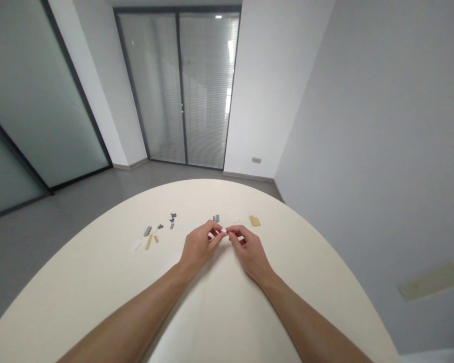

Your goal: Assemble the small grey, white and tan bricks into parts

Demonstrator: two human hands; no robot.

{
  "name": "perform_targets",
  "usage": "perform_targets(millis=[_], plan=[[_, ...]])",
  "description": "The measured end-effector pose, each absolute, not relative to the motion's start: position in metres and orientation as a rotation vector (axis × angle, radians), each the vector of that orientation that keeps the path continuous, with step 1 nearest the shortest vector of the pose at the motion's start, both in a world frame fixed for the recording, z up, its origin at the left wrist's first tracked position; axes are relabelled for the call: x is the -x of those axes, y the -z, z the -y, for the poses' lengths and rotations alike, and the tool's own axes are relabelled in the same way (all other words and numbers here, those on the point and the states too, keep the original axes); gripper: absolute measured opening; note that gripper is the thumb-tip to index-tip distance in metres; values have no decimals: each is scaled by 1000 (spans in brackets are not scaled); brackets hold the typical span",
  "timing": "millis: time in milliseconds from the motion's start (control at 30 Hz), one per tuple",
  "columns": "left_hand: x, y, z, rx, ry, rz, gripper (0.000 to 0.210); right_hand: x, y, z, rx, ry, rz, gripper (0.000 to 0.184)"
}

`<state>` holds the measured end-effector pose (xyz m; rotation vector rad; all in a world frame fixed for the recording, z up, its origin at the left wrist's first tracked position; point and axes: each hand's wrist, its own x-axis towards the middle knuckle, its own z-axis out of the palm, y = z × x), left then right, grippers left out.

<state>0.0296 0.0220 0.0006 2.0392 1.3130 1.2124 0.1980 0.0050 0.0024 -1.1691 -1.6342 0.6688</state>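
At the middle of the round cream-white table (219,302), both forearms are reaching in from the near edge, and the two hands are meeting fingertip to fingertip. The left hand (204,244) is pinching a small white piece (224,230) between thumb and fingers; the right hand (249,250) is closing its thumb and forefinger on the same piece from the other side. The piece is sitting between the two sets of fingertips, mostly covered by them; its exact shape is too small to tell.

Just beyond the left hand's knuckles, a blue-grey piece (217,218) is lying beside a smaller dark one. Behind the right hand's fingers, some pale bits (238,221) are blending into the tabletop; to their right, a tan plate-like piece (254,221) is lying flat.

Well to the left of the left hand, a loose scatter is occupying the tabletop: a grey block (147,231), a long tan strip (148,242), a short tan piece (156,239) near it, and a white strip (137,245) at the outer side. Farther back, several dark grey pieces (173,215) are lying close together.

Beyond the table, a glazed double door (206,91) with blinds is standing in the far wall; a wall socket plate (256,160) is showing low to its right.
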Motion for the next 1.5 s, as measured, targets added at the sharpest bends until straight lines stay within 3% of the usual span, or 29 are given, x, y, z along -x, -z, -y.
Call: perform_targets(millis=[833,1500], plan=[[-28,9,-24,-2140,-1193,-1205,15,-201,-2,-6,1187,-630,1534,18],[-30,6,-24,-2065,-1232,-1188,16,-199,-3,-4,1111,-692,1658,29]])
